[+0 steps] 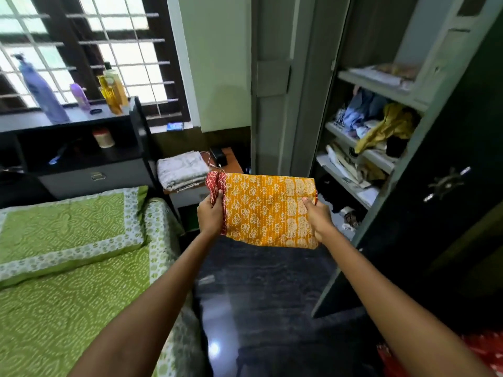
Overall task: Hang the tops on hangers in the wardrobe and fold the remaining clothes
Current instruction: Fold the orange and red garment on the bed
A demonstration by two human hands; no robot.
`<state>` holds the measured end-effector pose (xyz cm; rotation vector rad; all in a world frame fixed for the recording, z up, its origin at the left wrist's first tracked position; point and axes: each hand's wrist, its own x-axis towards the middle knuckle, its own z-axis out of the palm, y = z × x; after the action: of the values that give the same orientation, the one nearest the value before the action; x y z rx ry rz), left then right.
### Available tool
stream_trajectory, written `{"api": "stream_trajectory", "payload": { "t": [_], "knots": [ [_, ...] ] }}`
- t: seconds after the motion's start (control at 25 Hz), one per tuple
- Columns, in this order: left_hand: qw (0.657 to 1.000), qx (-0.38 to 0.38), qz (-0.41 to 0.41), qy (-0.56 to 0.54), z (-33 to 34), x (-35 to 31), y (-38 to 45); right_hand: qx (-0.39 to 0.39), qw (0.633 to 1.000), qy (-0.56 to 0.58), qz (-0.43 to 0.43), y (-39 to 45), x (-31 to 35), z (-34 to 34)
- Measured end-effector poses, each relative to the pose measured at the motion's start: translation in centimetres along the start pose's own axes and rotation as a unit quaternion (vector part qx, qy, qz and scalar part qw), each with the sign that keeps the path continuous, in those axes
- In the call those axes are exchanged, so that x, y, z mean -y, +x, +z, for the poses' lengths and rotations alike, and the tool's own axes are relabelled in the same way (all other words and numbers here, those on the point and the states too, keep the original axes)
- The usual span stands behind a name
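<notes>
We pinch folded orange printed garment (268, 209): left hand (210, 213), right hand (318, 219) at edges. Risk: fold slumps open reaching cluttered wardrobe shelf (351, 183).

two hands (209, 213), one folded garment (268, 209), four bottles (43, 93)
</notes>
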<state>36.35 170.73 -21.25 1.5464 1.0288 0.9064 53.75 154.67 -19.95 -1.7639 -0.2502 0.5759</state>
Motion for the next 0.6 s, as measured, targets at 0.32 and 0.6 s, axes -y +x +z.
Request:
{"api": "stream_trajectory", "payload": {
  "t": [0.32, 0.6],
  "knots": [
    [0.988, 0.152, -0.001, 0.001, 8.6, -5.8, 14.3, -0.051, 0.997, 0.007, -0.065, 13.4, 7.4, -0.8],
    [0.975, 0.205, 0.043, -0.069, 19.0, -9.9, 30.3, -0.122, 0.986, 0.059, -0.102, 26.6, 14.6, -0.3]
  ]
}}
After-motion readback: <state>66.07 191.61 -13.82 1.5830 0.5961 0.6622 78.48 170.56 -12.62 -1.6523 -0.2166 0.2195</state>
